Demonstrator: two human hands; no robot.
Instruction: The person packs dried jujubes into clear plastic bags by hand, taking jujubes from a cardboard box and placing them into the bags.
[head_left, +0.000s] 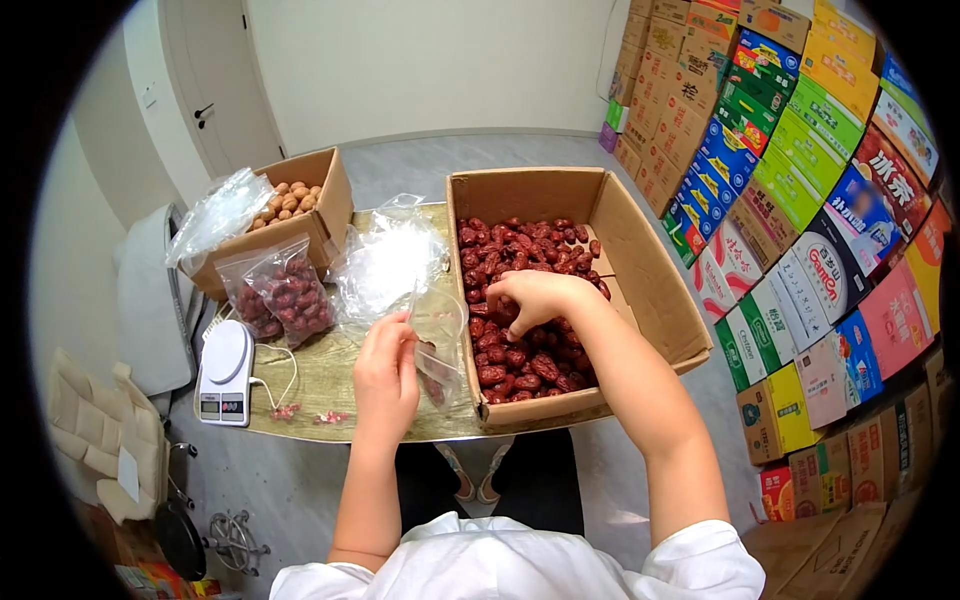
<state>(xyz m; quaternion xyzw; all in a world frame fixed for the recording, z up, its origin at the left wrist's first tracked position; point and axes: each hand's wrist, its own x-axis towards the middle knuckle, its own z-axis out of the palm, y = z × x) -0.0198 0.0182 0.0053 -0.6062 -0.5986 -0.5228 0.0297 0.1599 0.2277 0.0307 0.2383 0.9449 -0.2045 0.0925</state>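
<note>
My left hand (385, 365) pinches the edge of a clear plastic bag (438, 372), which hangs over the table with a few dark red dates low in it. Inside the large cardboard box (650, 265), my right hand (540, 300) is down on the heap of red dates (520, 240). Its fingers and thumb curl around some dates; how many they hold is hidden. Left of my left hand lies a loose pile of clear plastic bags (395, 255). Two filled bags of dates (300, 300) lean against a smaller cardboard box (335, 200).
Walnuts (290, 200) and more plastic bags (225, 210) fill the smaller box. A white kitchen scale (226, 365) with a cord stands at the left edge of the wooden table (320, 385). Stacked cartons (790, 200) line the right wall; a beige chair (110, 430) is at left.
</note>
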